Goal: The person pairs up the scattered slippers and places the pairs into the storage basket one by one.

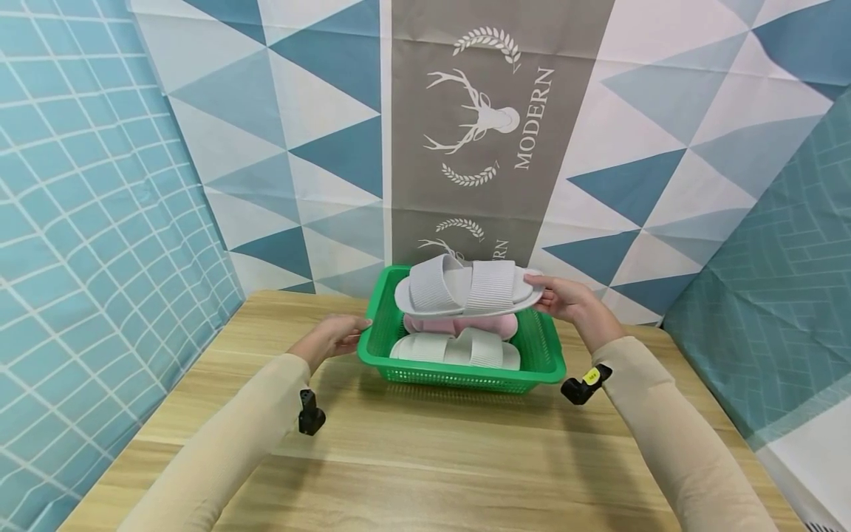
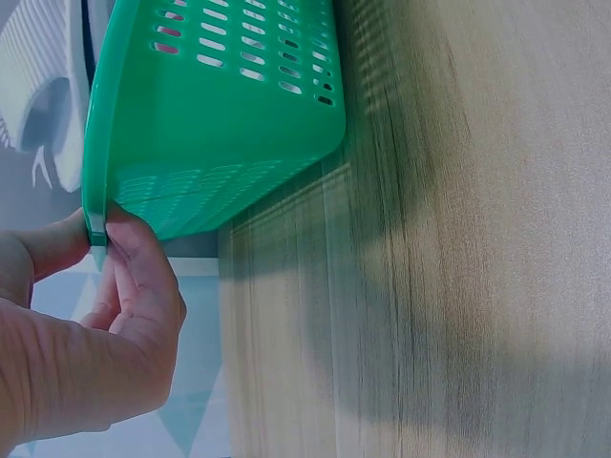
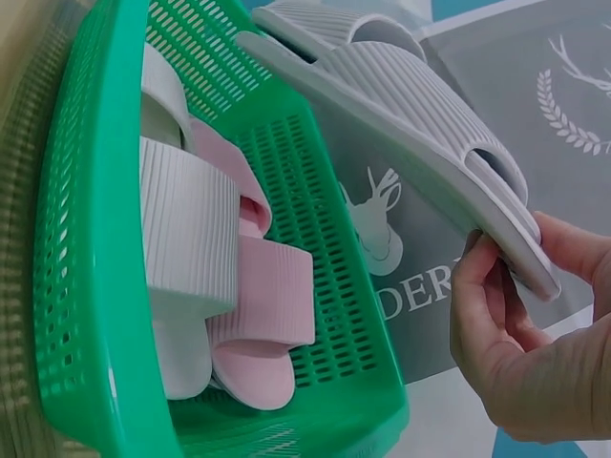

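A pair of grey slippers (image 1: 492,287), with ribbed straps, is held above the green basket (image 3: 115,315). My right hand (image 3: 535,334) pinches the pair at one end, thumb on top and fingers beneath. At the basket's left end, my left hand (image 2: 105,324) pinches the rim between thumb and fingers. Inside the basket lie white slippers (image 3: 186,229) along the near side and pink slippers (image 3: 263,286) beside them. In the head view the grey pair partly hides the pink ones (image 1: 492,325).
The basket stands on a wooden table (image 1: 425,458), near its back edge. Behind it hangs a patterned cloth (image 1: 332,133) with triangles and a deer print. Blue checked cloth (image 1: 86,222) hangs on the left, and teal cloth (image 1: 771,281) on the right.
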### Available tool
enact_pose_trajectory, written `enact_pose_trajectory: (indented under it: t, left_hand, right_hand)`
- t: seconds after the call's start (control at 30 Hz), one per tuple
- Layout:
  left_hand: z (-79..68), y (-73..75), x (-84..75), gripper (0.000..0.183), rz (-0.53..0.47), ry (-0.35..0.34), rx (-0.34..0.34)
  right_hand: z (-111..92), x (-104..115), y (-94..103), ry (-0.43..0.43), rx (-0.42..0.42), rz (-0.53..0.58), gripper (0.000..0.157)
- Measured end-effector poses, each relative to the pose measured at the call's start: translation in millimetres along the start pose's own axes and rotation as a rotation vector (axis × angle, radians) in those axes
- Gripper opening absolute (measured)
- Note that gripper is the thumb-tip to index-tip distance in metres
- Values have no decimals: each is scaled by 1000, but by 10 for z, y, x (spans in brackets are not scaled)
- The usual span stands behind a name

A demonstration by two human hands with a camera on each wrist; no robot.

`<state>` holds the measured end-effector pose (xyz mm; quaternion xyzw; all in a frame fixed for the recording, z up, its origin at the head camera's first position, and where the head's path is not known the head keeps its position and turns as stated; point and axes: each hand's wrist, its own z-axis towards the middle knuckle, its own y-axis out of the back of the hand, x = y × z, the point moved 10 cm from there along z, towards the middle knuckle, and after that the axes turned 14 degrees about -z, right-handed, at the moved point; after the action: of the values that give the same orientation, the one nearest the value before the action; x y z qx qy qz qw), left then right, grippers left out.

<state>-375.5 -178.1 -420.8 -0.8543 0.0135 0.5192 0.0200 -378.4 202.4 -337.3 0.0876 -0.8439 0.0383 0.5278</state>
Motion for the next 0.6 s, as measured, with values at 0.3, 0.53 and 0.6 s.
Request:
enact_pose_trajectory:
  t: [0.3,0.53,0.6]
  left_hand:
    - [-13,-3,2,47,2,2,-6]
    - [-9,11,-2,48,4,-1,-6]
    - [-6,14,-9,48,4,-5,-7]
  right_hand:
    - [84,-36,33,-18,-25,-3,19]
    - [160,-97,21,-45,-37,30,21]
    - [178,-104,6,-45,-28,37,21]
